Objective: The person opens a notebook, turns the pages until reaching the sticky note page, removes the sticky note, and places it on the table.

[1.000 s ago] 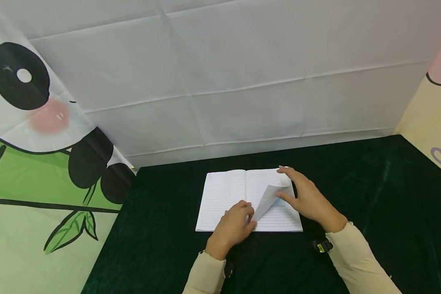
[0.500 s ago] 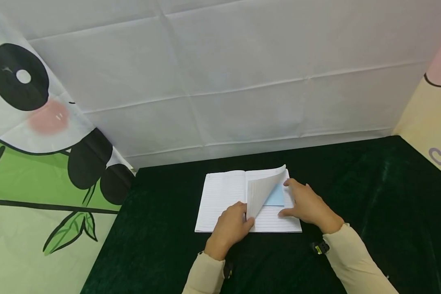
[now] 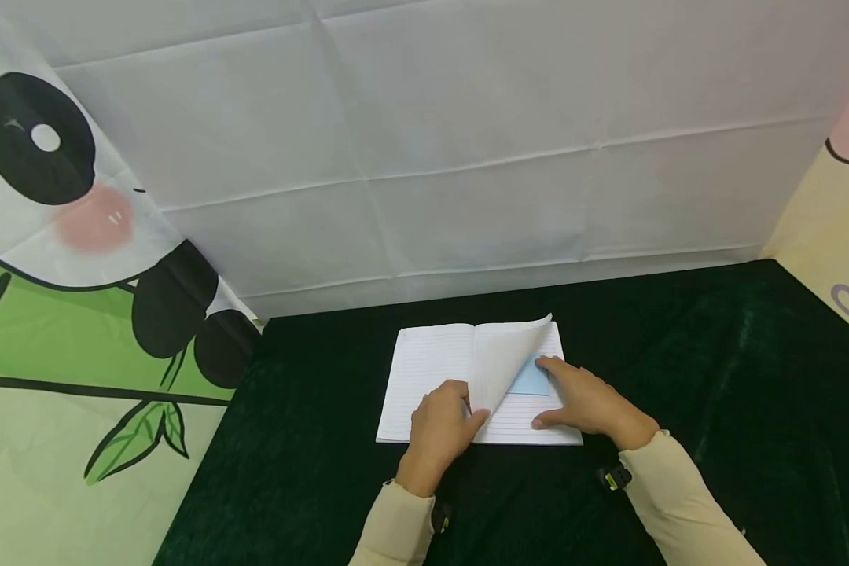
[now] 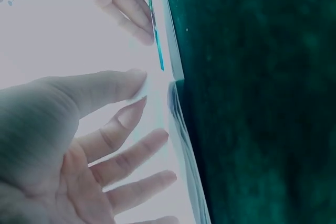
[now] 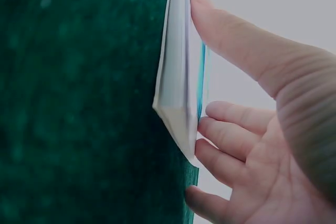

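Observation:
An open lined notebook [image 3: 428,362] lies on the dark green cloth. Its turned-back page [image 3: 505,354] curls up diagonally from the right side, and my left hand [image 3: 439,428] pinches its lower corner between thumb and index finger. Under the curl, a light blue piece of paper [image 3: 531,381] partly shows on the right-hand page. Fingers spread, my right hand [image 3: 593,402] rests at the notebook's right edge; its index fingertip touches or nearly touches the blue paper. In the right wrist view the blue paper [image 5: 201,80] appears edge-on beside the thumb and fingers.
Green velvety cloth [image 3: 722,369] covers the table around the notebook. A white fabric backdrop [image 3: 467,157] stands behind it. Cartoon-printed sheets hang at the left [image 3: 49,330] and right.
My right hand has let go of the page and come down beside the blue paper. The page has folded over to the left in my left hand's hold, uncovering more blue.

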Motion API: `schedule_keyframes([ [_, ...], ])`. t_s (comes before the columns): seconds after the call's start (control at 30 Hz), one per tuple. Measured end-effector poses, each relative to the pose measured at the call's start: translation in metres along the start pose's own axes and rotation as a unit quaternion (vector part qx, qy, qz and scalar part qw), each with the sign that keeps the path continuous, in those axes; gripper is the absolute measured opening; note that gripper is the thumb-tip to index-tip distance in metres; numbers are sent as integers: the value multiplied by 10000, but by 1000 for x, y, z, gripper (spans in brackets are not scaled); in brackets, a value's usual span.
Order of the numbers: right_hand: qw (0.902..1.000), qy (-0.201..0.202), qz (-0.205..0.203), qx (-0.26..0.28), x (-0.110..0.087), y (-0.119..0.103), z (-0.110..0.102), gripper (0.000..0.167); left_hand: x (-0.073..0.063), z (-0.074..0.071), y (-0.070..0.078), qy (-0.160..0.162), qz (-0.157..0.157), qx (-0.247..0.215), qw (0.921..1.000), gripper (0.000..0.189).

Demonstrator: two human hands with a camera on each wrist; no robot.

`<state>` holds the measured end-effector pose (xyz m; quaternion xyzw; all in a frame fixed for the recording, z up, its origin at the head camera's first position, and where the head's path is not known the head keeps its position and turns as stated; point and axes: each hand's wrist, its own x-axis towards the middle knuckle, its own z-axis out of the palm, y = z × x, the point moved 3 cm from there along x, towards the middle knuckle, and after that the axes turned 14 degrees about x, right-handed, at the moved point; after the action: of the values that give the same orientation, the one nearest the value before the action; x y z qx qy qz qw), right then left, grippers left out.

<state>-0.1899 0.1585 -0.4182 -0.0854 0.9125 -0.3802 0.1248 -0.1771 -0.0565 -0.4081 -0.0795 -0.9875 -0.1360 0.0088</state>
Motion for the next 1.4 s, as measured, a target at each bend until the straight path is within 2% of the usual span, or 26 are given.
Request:
schedule_keyframes([
  [0.17,9999,-68,94,54,0,1,0,94,2,-5,-8,233,-266,237,9991,30],
  [0.37,9998,-112,106,124,0,0,1,95,8,-12,-27,210,-835,280,9959,32],
  [0.5,9998,-117,126,113,0,-1,1,96,11,-19,-41,272,-1253,222,9915,32],
  [0.67,9998,-112,139,103,0,-1,2,97,12,-26,-60,397,-1543,30,9872,35],
  [0.77,9998,-114,146,104,0,0,2,97,12,-30,-69,401,-1612,-60,9861,33],
  [0.83,9998,-114,150,112,0,0,2,97,11,-33,-74,356,-1613,-109,9862,24],
  [0.9,9997,-116,160,125,0,0,2,97,11,-35,-79,260,-1572,-138,9871,16],
  [1.03,9998,-112,152,118,1,0,2,98,9,-37,-85,-54,-1453,-145,9893,14],
  [1.23,9997,-102,171,123,1,-1,2,98,7,-37,-94,-593,-1303,126,9896,51],
  [1.4,9997,-58,194,104,0,-2,1,98,5,-36,-101,-1066,-1079,345,9878,53],
])
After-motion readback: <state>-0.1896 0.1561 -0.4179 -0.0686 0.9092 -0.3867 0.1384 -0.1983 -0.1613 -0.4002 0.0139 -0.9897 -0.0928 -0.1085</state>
